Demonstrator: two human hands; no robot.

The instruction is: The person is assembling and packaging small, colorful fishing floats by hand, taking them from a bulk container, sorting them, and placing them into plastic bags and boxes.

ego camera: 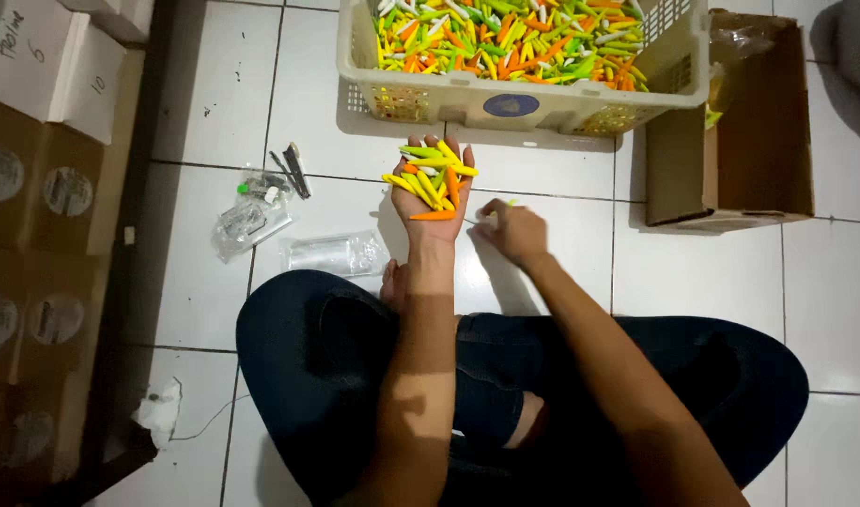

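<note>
Here, yellow, green and orange sticks (432, 182) fill the upturned left palm (433, 202).

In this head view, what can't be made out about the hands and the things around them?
- Right hand: it pinches something small and yellow-green; fingers hide most of it.
- Basket: far part cut off by the top edge.
- Left hand: palm covered by the coloured sticks; their count is unclear.
- Clear bags: contents too small to tell.
- Cardboard box: looks empty; inner corners in shadow.
</note>
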